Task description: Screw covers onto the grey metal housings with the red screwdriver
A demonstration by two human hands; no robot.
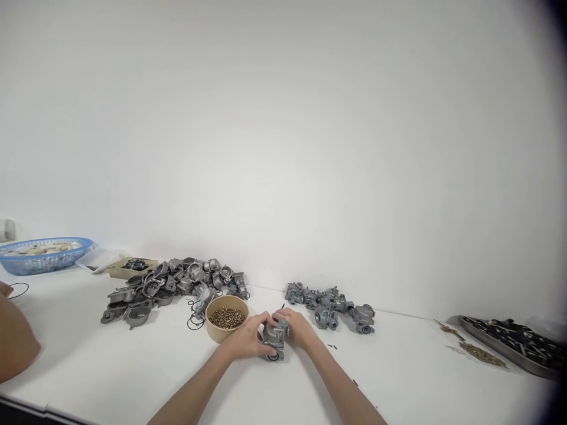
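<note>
Grey cast-metal housing (275, 335) sat on or just above the white tabletop (146, 366), beside a tan round tub (214, 332) of small brass-coloured fasteners (227, 318) | left hand (246, 339): grip clamped on housing | right hand (298, 327): at its top, grip unclear | apparently fitting; next seemingly needed steady holding

Head camera: on the person's head, above the white table (266, 401), looking forward and down.
White wall (283, 147): straight ahead, filling most of the view.
Left hand (245, 339), right hand (299, 327): near, below the middle, forearms (195, 389) entering from the bottom edge.
</note>
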